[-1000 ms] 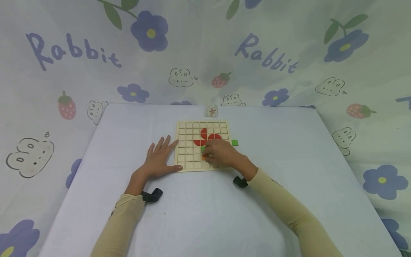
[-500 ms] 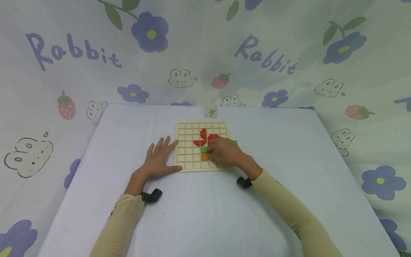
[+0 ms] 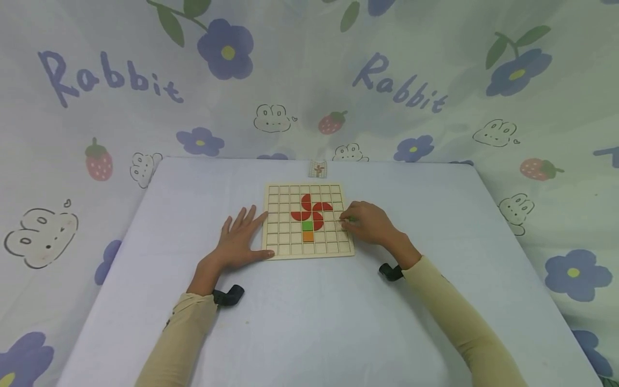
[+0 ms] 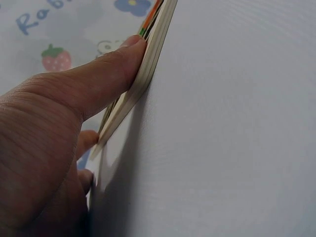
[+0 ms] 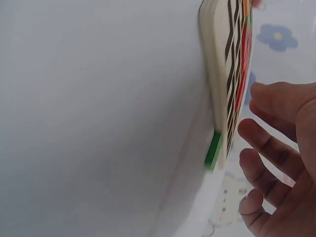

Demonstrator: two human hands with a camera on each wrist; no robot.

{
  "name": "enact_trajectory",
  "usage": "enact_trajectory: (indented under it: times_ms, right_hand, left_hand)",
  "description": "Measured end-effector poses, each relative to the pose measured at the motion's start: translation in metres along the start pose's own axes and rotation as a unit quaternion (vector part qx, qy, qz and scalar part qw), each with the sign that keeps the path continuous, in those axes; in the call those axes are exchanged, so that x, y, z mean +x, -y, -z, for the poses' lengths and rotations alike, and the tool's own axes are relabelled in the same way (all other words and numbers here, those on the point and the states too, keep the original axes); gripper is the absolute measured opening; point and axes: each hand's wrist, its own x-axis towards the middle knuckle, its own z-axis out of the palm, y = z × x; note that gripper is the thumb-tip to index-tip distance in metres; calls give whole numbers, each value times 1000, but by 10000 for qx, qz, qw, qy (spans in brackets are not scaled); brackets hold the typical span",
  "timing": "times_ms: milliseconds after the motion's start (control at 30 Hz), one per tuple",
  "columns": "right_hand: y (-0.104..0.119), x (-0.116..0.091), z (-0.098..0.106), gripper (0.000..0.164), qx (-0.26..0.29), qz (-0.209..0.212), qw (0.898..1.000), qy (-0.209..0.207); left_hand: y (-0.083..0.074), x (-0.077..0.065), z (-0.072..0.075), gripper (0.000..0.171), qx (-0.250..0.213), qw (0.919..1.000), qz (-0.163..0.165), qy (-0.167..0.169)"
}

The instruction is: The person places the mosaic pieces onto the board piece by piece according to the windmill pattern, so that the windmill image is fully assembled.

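Note:
A wooden grid board (image 3: 285, 249) lies flat on the white table. Several red curved pieces form a pinwheel shape in its cells, among them the top piece (image 3: 306, 202). Below them sit a green square tile (image 3: 307, 226) and an orange square tile (image 3: 308, 236). My left hand (image 3: 237, 244) rests at the board's left side, fingers spread, thumb on the lower left corner. Beyond the right edge, my right hand (image 3: 371, 223) hovers with bent fingers at a loose green tile (image 5: 213, 150). The right wrist view shows that tile against the board's edge and a gap between it and the fingertips.
A small pattern card (image 3: 317, 169) lies behind the board near the table's far edge. Behind the table hangs a printed cloth (image 3: 300, 70) with flowers and rabbits. Each wrist wears a black camera mount, such as the left one (image 3: 229, 295).
My right hand has moved right from over the orange tile to the loose green tile beside the board, uncovering the orange tile and the red pieces. The left hand has stayed put.

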Motion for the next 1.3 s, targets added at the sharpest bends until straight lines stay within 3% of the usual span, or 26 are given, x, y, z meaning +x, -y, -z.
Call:
enact_trajectory:
  times_ms: [167, 300, 433, 800, 1033, 1300]
  right_hand:
    - [-18, -8, 3, 15, -184, -42, 9992, -357]
    - [-28, -10, 1, 18, -334, -48, 9991, -262]
    - [-32, -12, -1, 19, -469, 33, 9987, -201]
    - [-32, -13, 2, 14, -873, 148, 9941, -630]
    - [-22, -12, 0, 13, -700, 349, 9948, -657]
    - [5, -5, -12, 11, -645, 1199, 9879, -742]
  left_hand:
    - [1, 1, -1, 109, 17, 10000, -11, -6]
    - [1, 1, -1, 109, 2, 10000, -29, -27]
    - [0, -1, 0, 108, 0, 10000, -27, -29]
    - [1, 0, -1, 109, 54, 10000, -4, -13]
    - [2, 1, -2, 109, 29, 10000, -34, -39]
    - [2, 1, -3, 108, 21, 10000, -26, -71]
